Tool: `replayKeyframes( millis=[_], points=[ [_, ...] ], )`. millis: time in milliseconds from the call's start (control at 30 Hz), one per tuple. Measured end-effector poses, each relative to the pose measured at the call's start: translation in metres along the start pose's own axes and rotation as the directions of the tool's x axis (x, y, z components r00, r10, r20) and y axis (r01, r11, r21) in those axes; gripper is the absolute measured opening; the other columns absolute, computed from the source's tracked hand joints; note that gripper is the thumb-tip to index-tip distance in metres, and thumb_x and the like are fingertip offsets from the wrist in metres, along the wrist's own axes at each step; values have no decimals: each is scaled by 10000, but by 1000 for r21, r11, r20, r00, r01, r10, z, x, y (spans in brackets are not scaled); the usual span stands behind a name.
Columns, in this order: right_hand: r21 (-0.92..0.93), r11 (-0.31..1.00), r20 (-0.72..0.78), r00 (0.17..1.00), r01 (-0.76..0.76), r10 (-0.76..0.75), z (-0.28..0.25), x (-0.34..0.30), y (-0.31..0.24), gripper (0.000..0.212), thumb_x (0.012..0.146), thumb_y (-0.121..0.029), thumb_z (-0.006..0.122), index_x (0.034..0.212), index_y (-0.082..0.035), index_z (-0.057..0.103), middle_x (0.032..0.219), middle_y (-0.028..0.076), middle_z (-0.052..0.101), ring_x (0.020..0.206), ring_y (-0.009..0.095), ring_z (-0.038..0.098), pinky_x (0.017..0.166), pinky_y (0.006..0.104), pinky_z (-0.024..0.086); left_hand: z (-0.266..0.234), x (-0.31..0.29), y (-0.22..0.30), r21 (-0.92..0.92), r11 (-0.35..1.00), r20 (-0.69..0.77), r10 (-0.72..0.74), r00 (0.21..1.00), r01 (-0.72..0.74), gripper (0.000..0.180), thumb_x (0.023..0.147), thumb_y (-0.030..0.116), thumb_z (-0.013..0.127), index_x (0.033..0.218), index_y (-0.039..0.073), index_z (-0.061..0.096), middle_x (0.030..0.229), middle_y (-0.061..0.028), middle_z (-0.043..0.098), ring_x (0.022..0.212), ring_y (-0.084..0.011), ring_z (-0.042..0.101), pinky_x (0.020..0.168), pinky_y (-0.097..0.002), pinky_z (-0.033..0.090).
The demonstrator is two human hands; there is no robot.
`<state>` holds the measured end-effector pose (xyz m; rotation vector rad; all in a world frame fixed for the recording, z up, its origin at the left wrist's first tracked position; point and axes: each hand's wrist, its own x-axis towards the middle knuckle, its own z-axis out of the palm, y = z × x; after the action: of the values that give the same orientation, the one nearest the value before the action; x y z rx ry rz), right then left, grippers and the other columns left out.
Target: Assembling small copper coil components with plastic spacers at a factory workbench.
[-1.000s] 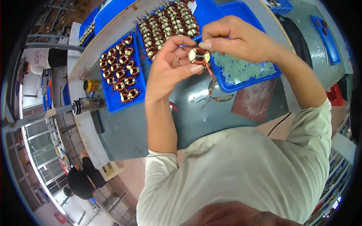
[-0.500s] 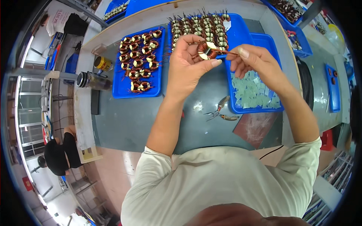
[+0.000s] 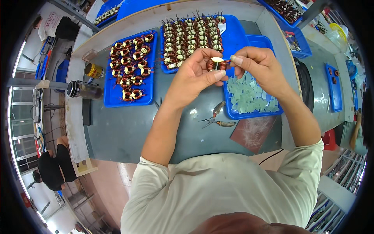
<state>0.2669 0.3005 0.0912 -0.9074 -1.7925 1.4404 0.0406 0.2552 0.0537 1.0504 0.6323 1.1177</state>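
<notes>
Coil and leads: since half a second ago, the coil (image 3: 216,61) turns in your grasp so its pale segment sits uppermost, and your right hand (image 3: 259,68) closes up along the leads (image 3: 227,61), its fingertips now just beside the windings
Left hand (image 3: 196,76): clamped on the coil, your thumb on the near side and fingers around behind, holding it above the table (image 3: 117,136)
Right hand: thumb and forefinger together on the leads, the remaining fingers curled below
Leads, long axis: they run nearly level from the coil's right side to your right fingertips; anything you do with them likely turns on this short line, since the coil lies just left of the right-hand pinch and your left hand is the nearer, already on it
Green pieces (image 3: 251,95): loose squares in a blue tray (image 3: 233,116) below your right hand
Pliers (image 3: 213,120): lying spread on the table, nearer your body than the coil, beside the reddish board (image 3: 252,134)
Coil rows (image 3: 191,39): in the big tray (image 3: 235,29) beyond your hands, wire ends up
Left tray (image 3: 110,95): more coils, loosely placed, well apart from your left hand
</notes>
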Motion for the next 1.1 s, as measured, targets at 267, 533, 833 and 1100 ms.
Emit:
replayKeyframes(
  millis=[267, 533, 833, 1100],
  points=[
    [54, 998, -27, 1000, 11, -10, 4, 1, -4, 255, 1020, -224, 654, 970, 14, 731, 794, 41, 713, 720, 86, 642, 651, 249, 522, 6, 1, -7, 30, 1000, -24, 11, 1000, -11, 442, 922, 45, 733, 1322, 38, 547, 1100, -79, 698, 932, -113, 678, 733, -250, 569],
    [59, 998, -29, 999, 37, -35, 1, 3, 2, 272, 1022, -246, 657, 970, 10, 732, 786, 43, 712, 701, 87, 645, 634, 243, 515, 8, 1, -6, 33, 999, -7, 5, 1000, -5, 509, 880, -50, 723, 1350, 37, 547, 1138, -86, 696, 977, -113, 683, 795, -257, 587],
    [34, 999, -38, 999, 39, -38, 0, 4, 5, 270, 1022, -247, 661, 966, 7, 733, 765, 36, 689, 695, 87, 638, 631, 243, 514, 5, 3, -8, 75, 996, -2, 49, 999, -49, 510, 863, -73, 748, 1335, 6, 574, 1162, -93, 674, 1083, -149, 673, 902, -296, 605],
    [39, 999, -51, 998, 25, -23, 0, 3, 7, 250, 1015, -232, 670, 961, 3, 734, 764, 31, 684, 696, 79, 630, 629, 239, 513, 5, 4, -10, 92, 993, 8, 67, 998, -68, 469, 904, -14, 732, 1345, 5, 573, 1148, -107, 699, 1011, -172, 710, 813, -278, 601]
  ],
)
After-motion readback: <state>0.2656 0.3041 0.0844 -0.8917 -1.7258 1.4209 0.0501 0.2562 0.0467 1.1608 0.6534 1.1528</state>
